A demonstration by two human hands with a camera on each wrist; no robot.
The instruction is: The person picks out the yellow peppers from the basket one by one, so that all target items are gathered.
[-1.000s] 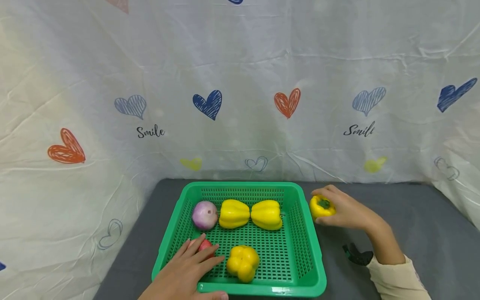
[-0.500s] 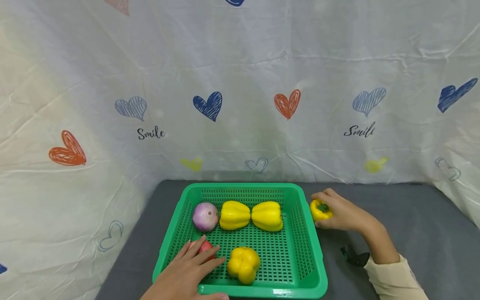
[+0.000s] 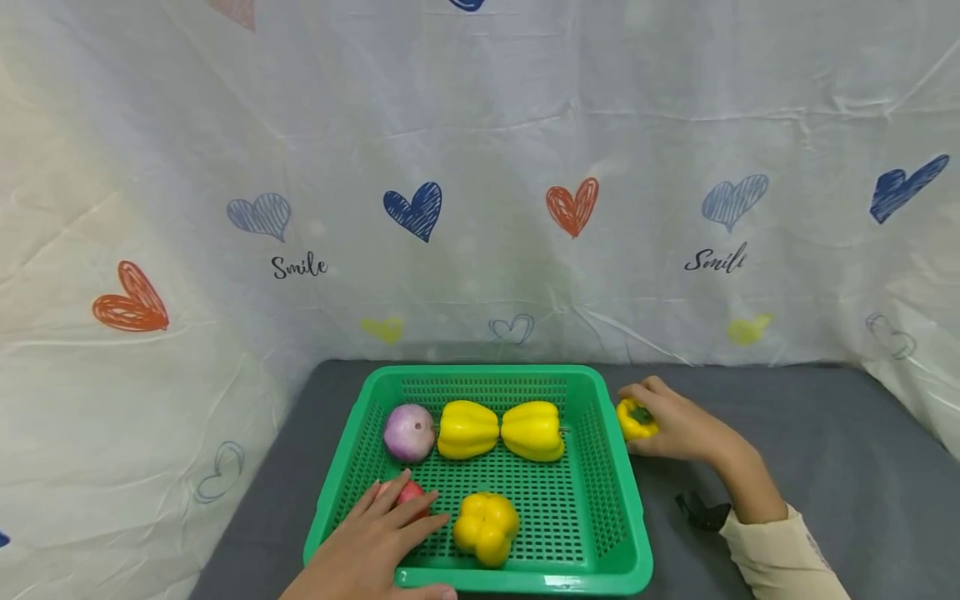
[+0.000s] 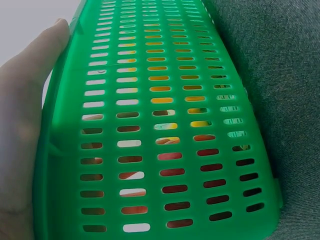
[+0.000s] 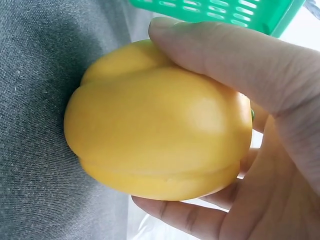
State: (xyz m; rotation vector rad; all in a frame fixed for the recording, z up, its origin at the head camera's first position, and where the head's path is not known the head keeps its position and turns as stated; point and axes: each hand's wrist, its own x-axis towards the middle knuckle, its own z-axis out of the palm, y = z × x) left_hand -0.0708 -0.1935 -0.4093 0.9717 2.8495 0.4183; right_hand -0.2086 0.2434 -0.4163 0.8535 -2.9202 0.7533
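Beyond the right side of the green basket (image 3: 633, 525), my right hand (image 3: 678, 421) grips a yellow bell pepper (image 3: 636, 419), its stem facing up in the head view. The right wrist view has thumb and fingers around the pepper (image 5: 160, 120), its lower end at the grey cloth. My left hand (image 3: 375, 533) spreads its fingers over a red round fruit or vegetable (image 3: 412, 493), mostly hidden, in the basket's near-left corner. Its thumb (image 4: 47, 47) lies along the rim. Also in the basket are a purple onion (image 3: 409, 433) and yellow peppers (image 3: 468, 430), (image 3: 532, 431), (image 3: 487, 529).
A dark grey cloth (image 3: 810, 433) covers the table beneath the basket. Behind it hangs a white curtain (image 3: 480, 283) printed with hearts and "Smile". A small black device (image 3: 703, 510) sits by my right wrist.
My right hand and the pepper it grips have shifted slightly left, closer to the basket's side, and the hand covers more of the pepper. My left hand stays in place.
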